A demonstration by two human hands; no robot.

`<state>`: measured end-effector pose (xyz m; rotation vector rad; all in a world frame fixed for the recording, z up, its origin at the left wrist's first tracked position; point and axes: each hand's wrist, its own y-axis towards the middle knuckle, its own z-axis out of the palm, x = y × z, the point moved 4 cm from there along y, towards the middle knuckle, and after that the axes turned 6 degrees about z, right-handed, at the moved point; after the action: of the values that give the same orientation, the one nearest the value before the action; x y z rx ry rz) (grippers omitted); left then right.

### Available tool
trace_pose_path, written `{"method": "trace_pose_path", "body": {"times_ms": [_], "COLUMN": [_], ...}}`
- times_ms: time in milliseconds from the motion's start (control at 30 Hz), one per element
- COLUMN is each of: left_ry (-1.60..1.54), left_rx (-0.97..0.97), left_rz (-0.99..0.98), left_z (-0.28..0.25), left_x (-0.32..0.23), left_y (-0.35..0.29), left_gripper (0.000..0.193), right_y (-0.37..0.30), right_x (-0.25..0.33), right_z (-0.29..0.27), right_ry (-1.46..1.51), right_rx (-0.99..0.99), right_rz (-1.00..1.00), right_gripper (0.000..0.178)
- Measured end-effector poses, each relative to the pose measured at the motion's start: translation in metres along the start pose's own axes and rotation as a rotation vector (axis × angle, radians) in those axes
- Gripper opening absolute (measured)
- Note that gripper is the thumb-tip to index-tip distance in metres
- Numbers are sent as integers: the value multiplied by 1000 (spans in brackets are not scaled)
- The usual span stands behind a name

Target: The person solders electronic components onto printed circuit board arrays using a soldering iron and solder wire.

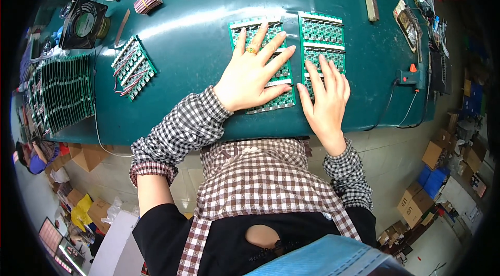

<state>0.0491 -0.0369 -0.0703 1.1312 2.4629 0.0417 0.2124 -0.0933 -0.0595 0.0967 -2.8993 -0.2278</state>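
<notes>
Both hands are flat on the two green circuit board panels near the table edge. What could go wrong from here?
1. The left hand presses flat on the left panel, whose near end sits close to the table edge; a slide toward the body could tip it off.
2. The ring might scrape components.
3. The right hand covers the right panel beside the soldering tool and its cords; a sideways sweep could snag them.

Under the left hand (249, 75), much of the left green circuit panel (271, 67) hidden. Lower part of the right green circuit panel (321, 41) covered by the right hand (327, 99). Components on both too small to tell. Far desk (198, 31) edge cut off by the dark rim.
</notes>
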Motion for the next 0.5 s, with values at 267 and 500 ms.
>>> {"method": "trace_pose_path", "body": {"times_ms": [267,500], "left_ry": [-72,-105], "left_rx": [36,88], "left_rz": [-24,-30], "left_z": [3,3], "left_x": [-3,-13], "left_y": [0,-4], "left_gripper": [72,72], "right_y": [-10,-11], "right_x": [2,-1], "right_z": [-6,-2], "right_ry": [34,71], "right_rx": [51,25], "right_rz": [-1,-20], "right_gripper": [42,41]}}
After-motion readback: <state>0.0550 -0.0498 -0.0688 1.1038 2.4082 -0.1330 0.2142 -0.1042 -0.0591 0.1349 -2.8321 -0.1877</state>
